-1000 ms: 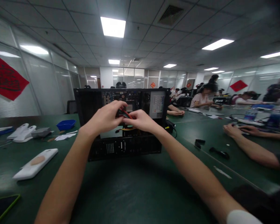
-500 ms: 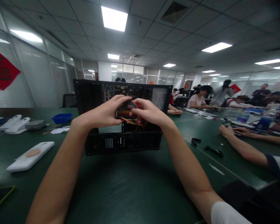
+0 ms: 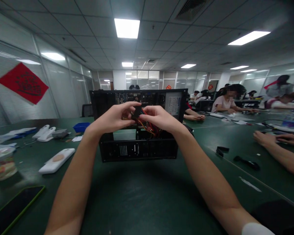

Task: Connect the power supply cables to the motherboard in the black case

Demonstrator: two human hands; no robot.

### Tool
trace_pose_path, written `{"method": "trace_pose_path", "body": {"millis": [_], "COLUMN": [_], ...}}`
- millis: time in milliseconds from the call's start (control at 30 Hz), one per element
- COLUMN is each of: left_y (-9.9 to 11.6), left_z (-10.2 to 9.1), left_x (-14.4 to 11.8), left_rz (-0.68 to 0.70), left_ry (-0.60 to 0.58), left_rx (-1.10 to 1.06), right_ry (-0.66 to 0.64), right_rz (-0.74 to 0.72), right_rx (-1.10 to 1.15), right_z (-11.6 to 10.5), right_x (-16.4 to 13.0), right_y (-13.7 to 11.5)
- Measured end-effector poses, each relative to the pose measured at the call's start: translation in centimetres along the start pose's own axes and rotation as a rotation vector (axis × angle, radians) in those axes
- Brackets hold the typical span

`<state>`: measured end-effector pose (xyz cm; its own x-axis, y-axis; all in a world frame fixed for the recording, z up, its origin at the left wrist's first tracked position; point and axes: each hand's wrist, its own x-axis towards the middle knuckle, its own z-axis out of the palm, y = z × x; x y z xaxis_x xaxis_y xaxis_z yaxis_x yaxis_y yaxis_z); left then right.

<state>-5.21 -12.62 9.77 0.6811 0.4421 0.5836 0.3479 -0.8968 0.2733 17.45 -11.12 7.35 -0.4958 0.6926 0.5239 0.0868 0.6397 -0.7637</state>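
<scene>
A black computer case (image 3: 137, 153) lies on its side before me, its open face showing the motherboard (image 3: 131, 97) and a labelled power supply (image 3: 172, 104). Over the opening, my left hand (image 3: 114, 118) has its thumb and fingers closed around a black cable connector (image 3: 137, 112). From the other side my right hand (image 3: 163, 118) pinches the coloured power cables (image 3: 150, 129) right beside that connector. Red, yellow and black wires hang below the right fingers into the case. The fingertips behind the connector are partly hidden.
On the left of the green table (image 3: 142, 195) are a phone (image 3: 17, 207), a white power bank (image 3: 57, 160), a plastic cup (image 3: 2, 163) and a blue tray (image 3: 80, 127). Black straps (image 3: 246, 162) lie on the right, near another person's hands (image 3: 267, 138).
The view has turned left. My left hand has closed from a wide spread around the wires onto the black connector; my right hand keeps its hold on the cables.
</scene>
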Motion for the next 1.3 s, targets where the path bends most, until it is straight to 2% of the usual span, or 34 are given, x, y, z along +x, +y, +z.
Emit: {"method": "trace_pose_path", "body": {"millis": [133,300,500,700,833,1033,1200,1300], "left_y": [0.7,1.2,0.9,0.3,-0.4,-1.1,-1.3,-1.5], "left_z": [0.2,0.0,-0.1,0.2,0.5,1.2,1.4,1.4], "left_x": [0.1,0.0,0.0,0.1,0.3,0.7,0.8,0.9], "left_rz": [0.03,0.044,-0.02,0.025,0.063,0.142,0.16,0.183], "left_ry": [0.036,0.03,0.04,0.127,0.216,0.295,0.296,0.304], "left_rx": [0.067,0.166,0.204,0.318,0.414,0.5,0.493,0.493], "right_ry": [0.008,0.087,0.087,0.09,0.134,0.129,0.136,0.194], "right_rz": [-0.048,-0.071,-0.042,-0.055,-0.054,-0.016,-0.008,-0.01], "right_rx": [-0.039,-0.001,0.049,0.062,0.115,0.21,0.237,0.249], "right_z": [0.0,0.2,0.4,0.5,0.3,-0.2,-0.1,0.2], "right_x": [-0.1,0.0,0.0,0.1,0.1,0.2,0.4,0.5], "right_y": [-0.4,-0.4,0.0,0.1,0.1,0.5,0.9,1.0]}}
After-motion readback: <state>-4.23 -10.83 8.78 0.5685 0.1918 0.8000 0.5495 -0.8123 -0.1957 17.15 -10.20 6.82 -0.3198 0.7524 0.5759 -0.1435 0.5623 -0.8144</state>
